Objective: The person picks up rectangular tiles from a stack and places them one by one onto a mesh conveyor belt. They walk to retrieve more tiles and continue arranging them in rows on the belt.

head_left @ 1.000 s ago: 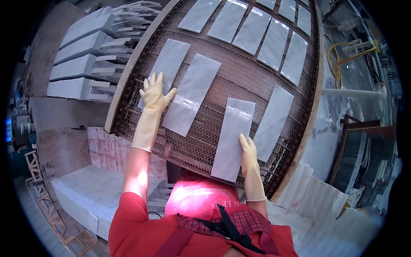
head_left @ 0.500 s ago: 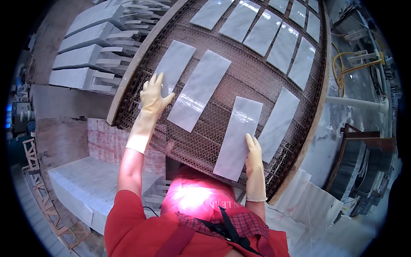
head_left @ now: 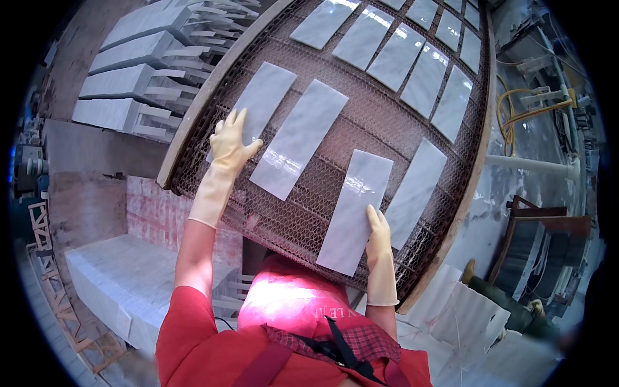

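Several glossy pale grey rectangular tiles lie on a wire-mesh belt point(head_left: 335, 138) in front of me. My left hand point(head_left: 227, 142), in a cream rubber glove, rests with its fingers spread on the leftmost near tile point(head_left: 267, 93). Beside it lies a second tile point(head_left: 300, 138), untouched. My right hand point(head_left: 379, 235), gloved alike, lies with fingers stretched out along the right edge of a third tile point(head_left: 354, 213), the nearest to my body. Just to the right of those fingers is a fourth tile point(head_left: 419, 187).
Wooden side rails point(head_left: 474, 187) border the belt. More tiles point(head_left: 364, 39) fill its far end. Stacked white blocks with strips point(head_left: 122, 90) stand at left, and a long pale stack point(head_left: 122, 277) sits lower left. A person's booted leg point(head_left: 500, 300) shows at lower right, below yellow hoses point(head_left: 506, 119).
The view has turned slightly. Someone's leg and boot have come into sight at the lower right. Both my hands stay at the same tiles.
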